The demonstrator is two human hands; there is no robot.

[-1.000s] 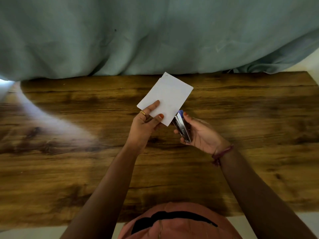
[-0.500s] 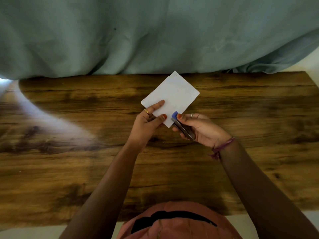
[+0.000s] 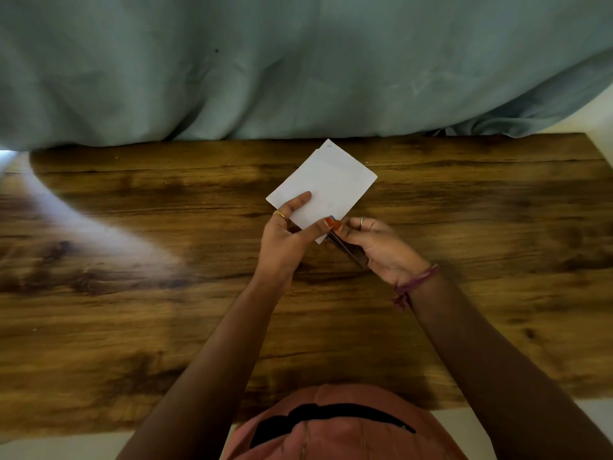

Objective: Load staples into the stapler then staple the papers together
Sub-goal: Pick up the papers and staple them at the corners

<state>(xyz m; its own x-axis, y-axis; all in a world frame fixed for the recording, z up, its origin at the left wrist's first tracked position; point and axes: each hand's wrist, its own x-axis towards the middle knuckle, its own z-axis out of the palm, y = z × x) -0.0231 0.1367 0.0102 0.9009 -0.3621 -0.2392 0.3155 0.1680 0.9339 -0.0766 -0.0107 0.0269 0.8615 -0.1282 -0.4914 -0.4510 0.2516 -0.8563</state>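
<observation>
My left hand [image 3: 287, 239] holds a small stack of white papers [image 3: 328, 180] above the wooden table [image 3: 132, 327], thumb on top and fingers beneath, one corner pointing away from me. My right hand [image 3: 378, 247] grips a small metal stapler [image 3: 346, 249] with a blue tip, mostly hidden by my fingers. The stapler's front end meets the papers' near right edge, where my two thumbs touch. Whether the paper sits inside the stapler's jaw cannot be made out.
A grey-green cloth [image 3: 298, 61] hangs along the table's far edge. A pale streak of light [image 3: 83, 224] crosses the table's left side. My pink clothing [image 3: 331, 426] shows at the near edge.
My right hand turned over and brought the stapler up to the papers' near right edge. The blue tip is now almost covered by my thumbs. The papers shifted slightly.
</observation>
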